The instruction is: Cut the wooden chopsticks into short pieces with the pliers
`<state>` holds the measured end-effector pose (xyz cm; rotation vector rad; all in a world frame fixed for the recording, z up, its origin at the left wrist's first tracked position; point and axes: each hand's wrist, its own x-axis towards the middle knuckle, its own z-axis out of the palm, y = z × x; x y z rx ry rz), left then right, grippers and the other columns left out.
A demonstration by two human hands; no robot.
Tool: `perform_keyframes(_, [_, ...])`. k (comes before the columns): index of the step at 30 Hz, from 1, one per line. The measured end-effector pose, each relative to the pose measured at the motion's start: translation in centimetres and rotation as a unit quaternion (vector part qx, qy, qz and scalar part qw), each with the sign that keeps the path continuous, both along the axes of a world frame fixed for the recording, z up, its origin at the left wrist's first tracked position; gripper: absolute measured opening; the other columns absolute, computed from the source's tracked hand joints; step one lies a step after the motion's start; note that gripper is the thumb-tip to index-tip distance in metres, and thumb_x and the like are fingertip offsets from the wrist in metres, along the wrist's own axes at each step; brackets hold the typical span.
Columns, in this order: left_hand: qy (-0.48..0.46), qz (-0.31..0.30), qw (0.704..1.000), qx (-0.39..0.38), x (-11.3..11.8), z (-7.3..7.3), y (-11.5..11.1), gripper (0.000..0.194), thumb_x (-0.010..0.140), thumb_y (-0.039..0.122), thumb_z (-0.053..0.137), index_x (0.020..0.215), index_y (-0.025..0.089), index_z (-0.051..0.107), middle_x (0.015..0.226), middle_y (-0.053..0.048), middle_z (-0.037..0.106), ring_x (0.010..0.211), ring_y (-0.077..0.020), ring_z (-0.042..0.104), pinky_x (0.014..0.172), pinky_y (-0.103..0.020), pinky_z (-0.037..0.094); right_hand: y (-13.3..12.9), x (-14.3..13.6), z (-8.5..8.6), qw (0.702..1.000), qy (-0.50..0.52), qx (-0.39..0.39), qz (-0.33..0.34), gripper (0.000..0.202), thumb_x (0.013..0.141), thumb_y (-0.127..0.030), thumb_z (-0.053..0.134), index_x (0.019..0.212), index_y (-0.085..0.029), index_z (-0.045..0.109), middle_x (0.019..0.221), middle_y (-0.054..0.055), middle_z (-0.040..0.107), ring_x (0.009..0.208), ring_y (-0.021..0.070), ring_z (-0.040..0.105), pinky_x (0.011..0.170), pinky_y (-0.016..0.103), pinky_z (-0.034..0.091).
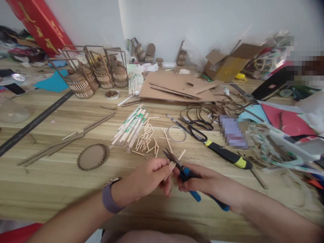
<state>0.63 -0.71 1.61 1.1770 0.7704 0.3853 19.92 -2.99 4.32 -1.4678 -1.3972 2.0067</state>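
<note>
My left hand (150, 177) is closed in a pinch on thin wooden sticks (172, 165), which look like lengths of chopstick. My right hand (205, 180) grips blue-handled pruning shears (186, 172). Their pointed blades are a little apart and lie against the sticks, just past my left fingertips. One stick slants up beyond the blades to the right. In front of my hands lies a loose pile of short cut sticks (145, 141). Paper-wrapped chopsticks (133, 125) lie behind that pile, to the left. My fingers hide part of the held sticks.
Black-handled scissors (198, 130), a utility knife (225, 153) and a clear ring (176, 134) lie to the right. A round cardboard disc (92, 156) and cardboard strips (81, 136) are left. Several slatted lidded baskets (79, 84) and a cardboard sheet (172, 79) stand behind.
</note>
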Motion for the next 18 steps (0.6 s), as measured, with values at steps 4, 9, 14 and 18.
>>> perform_keyframes(4, [-0.007,0.007,1.0,-0.011,0.1,-0.18,0.02,0.049,0.082,0.064,0.049,0.086,0.016,0.057,0.049,0.005,0.05,0.049,-0.0114,0.048,0.055,-0.025,0.036,-0.06,-0.12,-0.07,1.0,0.005,0.006,0.002,0.019,0.07,-0.025,0.06,0.088,-0.018,0.055,0.076,-0.002,0.054,0.076,0.0153,0.049,0.066,0.027,0.037])
perform_keyframes(9, [-0.029,0.015,0.999,-0.026,0.16,-0.2,-0.03,0.051,0.079,0.067,0.052,0.084,0.016,0.056,0.049,0.006,0.048,0.049,-0.0112,0.048,0.055,-0.025,0.038,-0.01,-0.09,-0.21,1.0,-0.002,0.029,0.012,0.017,0.07,-0.02,0.057,0.087,-0.019,0.054,0.075,-0.003,0.051,0.073,0.0142,0.047,0.064,0.026,0.036])
perform_keyframes(14, [-0.037,0.007,0.999,-0.018,-0.11,-0.38,-0.04,0.051,0.082,0.065,0.051,0.087,0.015,0.058,0.048,0.007,0.044,0.048,-0.0099,0.046,0.055,-0.024,0.038,0.01,-0.22,-0.32,0.996,-0.041,0.075,0.028,0.012,0.07,-0.015,0.054,0.08,-0.02,0.051,0.069,-0.005,0.043,0.065,0.0117,0.038,0.058,0.024,0.031])
perform_keyframes(18, [-0.037,-0.005,0.999,-0.003,-0.29,-0.52,-0.02,0.049,0.085,0.062,0.049,0.091,0.014,0.058,0.05,0.007,0.045,0.049,-0.0099,0.048,0.056,-0.024,0.038,0.11,-0.31,-0.6,0.992,-0.045,0.11,0.041,0.009,0.074,-0.019,0.056,0.076,-0.021,0.047,0.068,-0.005,0.04,0.064,0.0115,0.036,0.059,0.024,0.03])
